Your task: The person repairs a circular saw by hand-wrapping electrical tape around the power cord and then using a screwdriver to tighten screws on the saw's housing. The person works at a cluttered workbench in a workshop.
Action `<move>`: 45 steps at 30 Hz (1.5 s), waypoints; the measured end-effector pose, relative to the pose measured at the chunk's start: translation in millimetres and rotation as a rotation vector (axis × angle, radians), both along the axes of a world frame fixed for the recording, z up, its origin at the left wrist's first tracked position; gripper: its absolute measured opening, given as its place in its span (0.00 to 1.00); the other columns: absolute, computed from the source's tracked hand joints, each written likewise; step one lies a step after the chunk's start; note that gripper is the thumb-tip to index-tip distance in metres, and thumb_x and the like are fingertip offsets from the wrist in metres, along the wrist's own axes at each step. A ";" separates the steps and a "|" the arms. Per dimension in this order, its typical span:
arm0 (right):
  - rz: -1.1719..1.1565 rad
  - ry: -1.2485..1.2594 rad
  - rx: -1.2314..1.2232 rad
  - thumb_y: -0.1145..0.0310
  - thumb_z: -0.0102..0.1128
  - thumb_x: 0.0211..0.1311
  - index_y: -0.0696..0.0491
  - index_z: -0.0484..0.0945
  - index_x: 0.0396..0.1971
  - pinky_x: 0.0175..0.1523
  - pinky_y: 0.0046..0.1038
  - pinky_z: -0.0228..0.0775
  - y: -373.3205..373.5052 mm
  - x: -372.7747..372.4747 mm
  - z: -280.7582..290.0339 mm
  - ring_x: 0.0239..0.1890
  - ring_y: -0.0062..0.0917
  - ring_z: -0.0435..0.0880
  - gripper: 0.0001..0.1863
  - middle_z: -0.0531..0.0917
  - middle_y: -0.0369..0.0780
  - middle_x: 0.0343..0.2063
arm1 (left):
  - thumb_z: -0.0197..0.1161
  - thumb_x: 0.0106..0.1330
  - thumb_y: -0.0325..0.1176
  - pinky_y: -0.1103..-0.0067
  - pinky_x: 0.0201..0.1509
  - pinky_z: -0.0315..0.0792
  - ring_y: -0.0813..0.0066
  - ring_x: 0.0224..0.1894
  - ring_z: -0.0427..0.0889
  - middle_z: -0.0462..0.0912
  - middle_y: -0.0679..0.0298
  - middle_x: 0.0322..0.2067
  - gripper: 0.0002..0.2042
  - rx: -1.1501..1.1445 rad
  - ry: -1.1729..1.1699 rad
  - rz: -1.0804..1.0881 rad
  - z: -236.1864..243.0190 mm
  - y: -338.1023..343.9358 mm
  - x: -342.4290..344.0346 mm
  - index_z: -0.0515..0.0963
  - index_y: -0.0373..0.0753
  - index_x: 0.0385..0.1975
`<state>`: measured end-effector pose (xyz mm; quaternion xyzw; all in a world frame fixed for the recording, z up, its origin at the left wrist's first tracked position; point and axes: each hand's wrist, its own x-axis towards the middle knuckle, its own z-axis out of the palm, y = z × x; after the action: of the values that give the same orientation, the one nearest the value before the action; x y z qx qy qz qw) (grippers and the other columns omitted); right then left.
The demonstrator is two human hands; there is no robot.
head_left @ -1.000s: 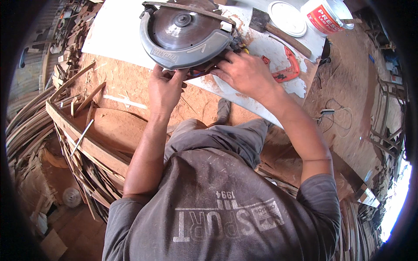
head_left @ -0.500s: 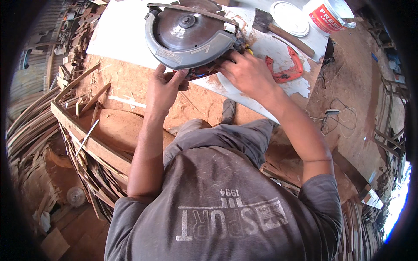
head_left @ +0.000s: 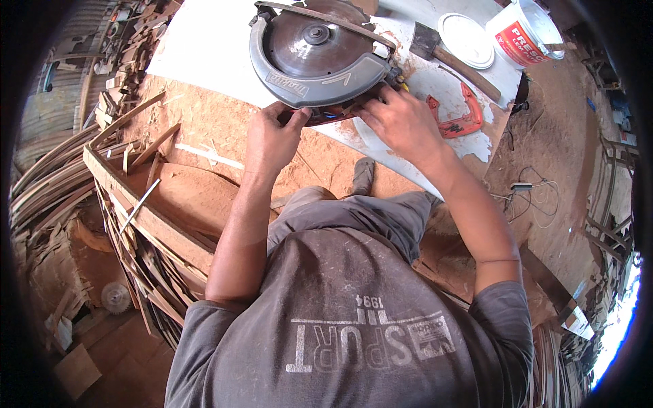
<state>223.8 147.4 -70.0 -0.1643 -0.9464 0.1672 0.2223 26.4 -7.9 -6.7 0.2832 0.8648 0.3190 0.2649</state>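
Observation:
A circular saw (head_left: 294,83) with a grey guard and a round toothed blade (head_left: 292,47) lies on its side on the white tabletop, blade up. At its near edge, my left hand (head_left: 273,141) is closed, thumb and fingers gripping the saw's underside. Curled in at the saw's right rear, my right hand (head_left: 401,128) has its fingertips among small parts and a bit of yellow; what they pinch is hidden. Between the hands, a strip of red housing and something blue show below the guard. Right of my right hand lies a loose red curved plastic piece (head_left: 469,124), like a handle cover.
Beyond the red piece lie a hammer (head_left: 469,73) and a white lid (head_left: 466,41), beside a white and red bucket (head_left: 520,34) on the white table (head_left: 204,58). A wooden frame (head_left: 146,214) and stacked strips stand left. A cable (head_left: 537,197) lies on the dusty floor.
The view has shifted a little, so everything sits farther right in the picture. Both hands stay at the saw, with only slight finger movement.

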 end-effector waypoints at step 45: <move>-0.030 0.068 0.010 0.62 0.71 0.64 0.47 0.89 0.36 0.44 0.37 0.85 -6.5 -4.7 -10.7 0.38 0.36 0.89 0.06 0.83 0.38 0.33 | 0.72 0.70 0.25 0.58 0.66 0.73 0.51 0.58 0.83 0.82 0.52 0.56 0.15 0.307 0.840 -0.735 -44.4 -18.5 -38.2 0.85 0.36 0.55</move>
<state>219.1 140.9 -80.7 -0.1715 -0.9365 0.1645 0.2578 -11.9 -26.4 -51.1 0.7023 0.6847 0.1880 -0.0519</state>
